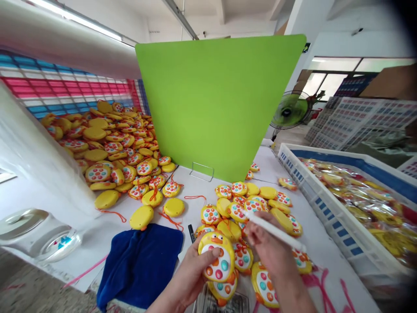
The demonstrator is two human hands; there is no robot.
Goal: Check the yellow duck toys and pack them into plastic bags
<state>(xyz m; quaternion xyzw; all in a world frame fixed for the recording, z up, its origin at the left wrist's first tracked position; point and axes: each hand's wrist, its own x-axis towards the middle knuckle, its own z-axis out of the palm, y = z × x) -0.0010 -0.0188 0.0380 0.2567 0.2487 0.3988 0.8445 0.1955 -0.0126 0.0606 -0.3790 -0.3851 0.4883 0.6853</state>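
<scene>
The person's left hand (192, 271) is closed around a yellow, duck-faced plastic toy (217, 256) with coloured round buttons on a white front, thumb across that front, face up above the bench (197, 191). The right hand (269, 245) is curled around a slim white pen (276, 231), its tip pointing away from the held toy. Similar yellow toys (230, 229) cluster beneath and beyond both hands. A dark blue cloth (143, 265) lies left of the left hand. Farther out stand an upright bright-green panel (215, 104), a large toy heap (110, 145) on the left, and a white slatted plastic crate (312, 200) of clear-wrapped toys on the right.
</scene>
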